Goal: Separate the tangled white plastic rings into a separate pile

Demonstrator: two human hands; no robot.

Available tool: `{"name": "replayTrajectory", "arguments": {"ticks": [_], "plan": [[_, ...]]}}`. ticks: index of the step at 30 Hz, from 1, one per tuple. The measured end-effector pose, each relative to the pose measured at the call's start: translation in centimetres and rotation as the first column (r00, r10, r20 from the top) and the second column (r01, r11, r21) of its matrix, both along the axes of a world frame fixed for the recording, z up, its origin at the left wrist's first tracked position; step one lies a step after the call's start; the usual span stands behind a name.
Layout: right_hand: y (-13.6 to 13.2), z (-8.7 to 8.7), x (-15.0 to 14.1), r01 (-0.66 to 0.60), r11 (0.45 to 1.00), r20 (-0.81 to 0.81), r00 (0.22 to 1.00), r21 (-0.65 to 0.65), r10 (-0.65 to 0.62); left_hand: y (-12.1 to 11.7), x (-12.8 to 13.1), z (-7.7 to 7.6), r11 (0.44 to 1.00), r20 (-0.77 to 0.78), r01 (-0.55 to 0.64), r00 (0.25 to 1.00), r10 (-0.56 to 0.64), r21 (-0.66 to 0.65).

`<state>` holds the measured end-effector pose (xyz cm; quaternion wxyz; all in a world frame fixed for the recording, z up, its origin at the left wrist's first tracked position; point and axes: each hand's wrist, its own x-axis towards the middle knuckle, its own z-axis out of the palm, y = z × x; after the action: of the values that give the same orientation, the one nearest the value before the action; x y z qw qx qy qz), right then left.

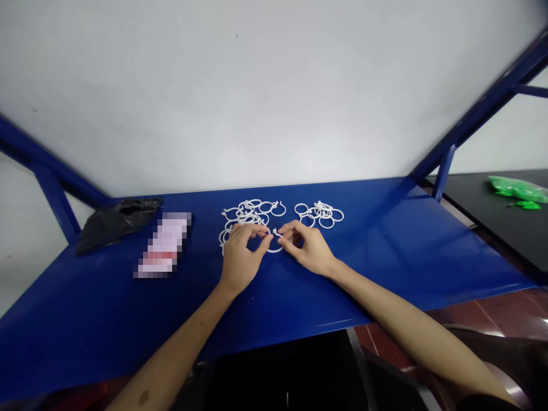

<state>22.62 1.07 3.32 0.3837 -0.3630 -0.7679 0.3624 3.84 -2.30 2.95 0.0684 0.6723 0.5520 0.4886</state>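
Note:
My left hand (pixel 240 256) and my right hand (pixel 307 246) meet over the middle of a blue table (pixel 385 251). Both pinch the same white plastic ring (pixel 274 242), fingers closed on its two sides. Just behind my left hand lies a pile of several white rings (pixel 249 213). A smaller cluster of white rings (pixel 321 213) lies behind my right hand.
A black bag (pixel 115 221) and a blurred pink and white packet (pixel 165 244) lie on the table's left part. Blue frame bars (pixel 479 111) rise at both sides against a white wall. A dark table with green items (pixel 519 190) stands at the right.

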Motion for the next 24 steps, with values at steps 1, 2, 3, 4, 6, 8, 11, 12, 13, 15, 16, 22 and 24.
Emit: {"name": "replayTrajectory", "arguments": {"ticks": [1,2,3,4,6,8,11,12,13,15,16,22,24], "plan": [[0.0,0.0,0.0,0.01,1.0,-0.001,1.0,0.015,-0.01,0.0,0.0,0.0,1.0,0.011,-0.006,1.0,0.007,-0.007],[0.0,0.0,0.0,0.021,0.999,-0.002,1.0,0.028,-0.021,0.0,-0.1,0.0,1.0,0.023,-0.011,1.0,0.012,-0.023],[0.1,0.0,0.0,0.029,0.999,-0.002,1.0,0.039,-0.029,0.1,-0.1,-0.1,0.999,0.038,-0.012,0.999,0.014,-0.048],[0.1,0.0,0.0,0.033,0.998,-0.002,0.999,0.047,-0.033,0.2,-0.2,-0.1,0.997,0.055,-0.01,0.998,0.015,-0.082],[0.2,-0.3,0.1,0.027,0.998,0.001,1.0,0.06,-0.027,0.3,-0.3,-0.3,0.986,0.1,0.004,0.995,0.013,-0.167],[0.3,-0.6,0.2,0.007,0.996,0.02,1.0,0.085,-0.009,0.4,-0.4,-0.5,0.971,0.148,0.026,0.989,0.01,-0.239],[0.3,-1.1,0.2,-0.011,0.985,0.059,0.998,0.174,0.001,0.3,-0.5,-0.9,0.965,0.19,0.036,0.982,0.015,-0.26],[0.2,-1.3,0.1,-0.018,0.978,0.07,0.998,0.21,0.003,0.2,-0.4,-1.0,0.969,0.196,0.032,0.981,0.017,-0.245],[0.1,-1.3,0.1,-0.032,0.97,0.081,0.997,0.243,0.012,0.0,-0.4,-1.1,0.975,0.197,0.027,0.98,0.018,-0.222],[-0.1,-1.4,0.0,-0.075,0.952,0.107,0.993,0.296,0.045,-0.3,-0.3,-1.3,0.987,0.183,0.013,0.983,0.016,-0.157],[-0.2,-1.4,0.0,-0.098,0.943,0.123,0.99,0.317,0.061,-0.4,-0.2,-1.4,0.993,0.169,0.006,0.985,0.015,-0.122],[-0.5,-1.5,0.1,-0.167,0.888,0.245,0.968,0.429,0.063,-0.9,0.3,-1.5,0.998,0.08,0.042,0.996,-0.045,0.04],[-0.6,-1.7,0.2,-0.185,0.873,0.276,0.959,0.452,0.06,-1.0,0.4,-1.7,0.997,0.055,0.054,0.997,-0.057,0.059]]}}
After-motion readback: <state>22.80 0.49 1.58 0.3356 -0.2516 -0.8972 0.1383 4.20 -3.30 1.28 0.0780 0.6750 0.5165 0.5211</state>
